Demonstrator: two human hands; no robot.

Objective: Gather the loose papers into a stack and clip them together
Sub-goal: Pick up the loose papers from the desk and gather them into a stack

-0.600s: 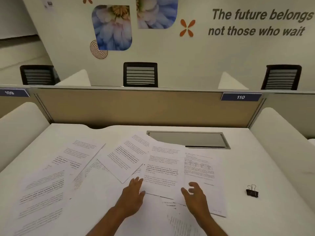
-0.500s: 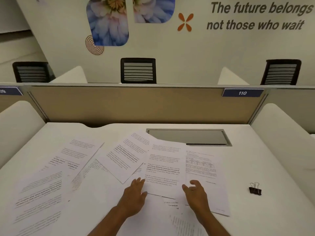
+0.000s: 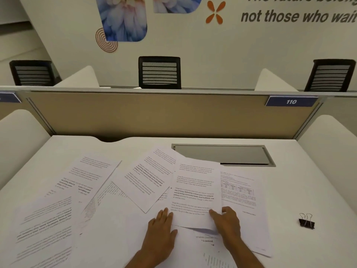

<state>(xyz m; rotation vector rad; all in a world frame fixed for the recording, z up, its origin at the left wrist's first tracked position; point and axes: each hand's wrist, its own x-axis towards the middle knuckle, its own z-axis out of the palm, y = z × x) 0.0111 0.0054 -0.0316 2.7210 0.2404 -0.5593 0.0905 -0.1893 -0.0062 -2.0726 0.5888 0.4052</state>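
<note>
My right hand (image 3: 228, 222), which was hovering open half a second ago, is now pinching the near corner of the middle sheet (image 3: 195, 192) and lifting its edge. My left hand (image 3: 161, 232) is lying flat and open beside it. The other papers (image 3: 63, 206) are still lying scattered across the desk (image 3: 309, 180), so gathering is only starting. The binder clip (image 3: 306, 221) is waiting untouched, well off to my right.

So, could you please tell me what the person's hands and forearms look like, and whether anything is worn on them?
Both are bare: the left hand and right hand show no gloves, rings, watch or bracelets, and both forearms are uncovered, with no sleeve visible down to the picture's bottom edge.
</note>
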